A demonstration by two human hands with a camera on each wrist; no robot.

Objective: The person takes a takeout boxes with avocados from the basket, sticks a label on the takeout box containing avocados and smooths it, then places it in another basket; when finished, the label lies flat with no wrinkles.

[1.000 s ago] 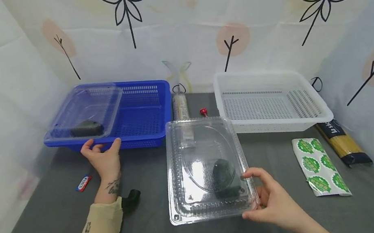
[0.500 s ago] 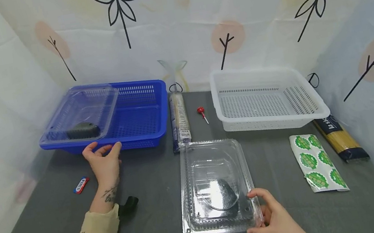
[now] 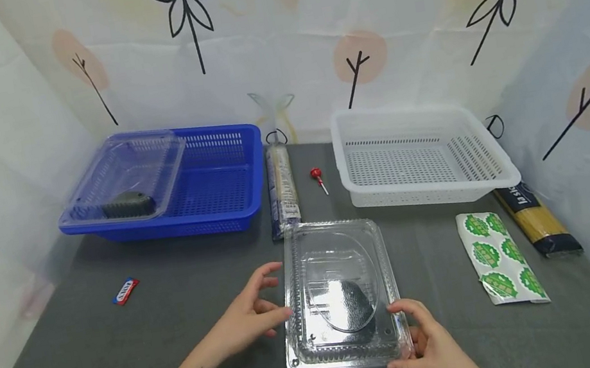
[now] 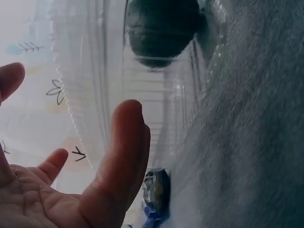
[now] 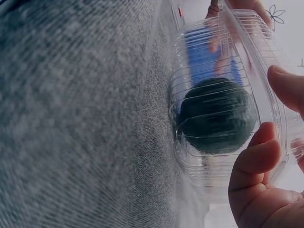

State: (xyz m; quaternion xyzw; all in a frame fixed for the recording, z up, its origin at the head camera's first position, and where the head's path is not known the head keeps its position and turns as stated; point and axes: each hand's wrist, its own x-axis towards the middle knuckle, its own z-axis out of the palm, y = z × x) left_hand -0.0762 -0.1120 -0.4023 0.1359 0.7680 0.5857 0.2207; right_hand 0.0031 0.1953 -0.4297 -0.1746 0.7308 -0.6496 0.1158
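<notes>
1 clear container (image 3: 327,289), enclosing a dark round item (image 5: 216,116), is set on the grey table (image 3: 67,365), its rim pinched by the right hand (image 3: 429,340) and flanked by the spread, ungripping left hand (image 3: 246,312).

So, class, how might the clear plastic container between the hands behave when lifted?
The clear plastic container probably flexes when squeezed, since its walls look thin. Its glossy surface may be slippery. The dark, rounded object inside might roll or slide if tilted.

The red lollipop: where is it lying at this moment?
In the head view, the red lollipop lies on the grey table beyond the clear container, between the long package on its left and the white basket on its right.
</notes>
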